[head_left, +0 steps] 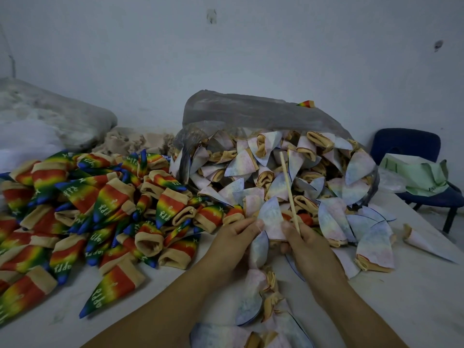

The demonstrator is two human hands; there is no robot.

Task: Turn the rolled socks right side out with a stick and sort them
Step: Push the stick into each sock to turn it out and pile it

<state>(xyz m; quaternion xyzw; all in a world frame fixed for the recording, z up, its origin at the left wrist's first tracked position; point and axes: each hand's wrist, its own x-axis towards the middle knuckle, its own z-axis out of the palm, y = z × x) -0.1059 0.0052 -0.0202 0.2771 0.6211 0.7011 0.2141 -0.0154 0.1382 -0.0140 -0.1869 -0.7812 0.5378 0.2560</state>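
Note:
A pale, inside-out rolled sock [272, 222] is held between both hands at the table's centre. My left hand [236, 241] pinches its left edge. My right hand [305, 243] grips a thin wooden stick [288, 189] that points up and away, and its thumb presses on the sock. A heap of pale inside-out socks [288, 172] spills from a clear plastic bag [251, 114]. A pile of rainbow right-side-out socks [100, 204] covers the left of the table.
More pale socks [261, 302] lie near the front edge between my forearms. A blue chair [411, 151] carrying a green bag [424, 174] stands at the right. A grey sack [50, 114] lies at the back left against the wall.

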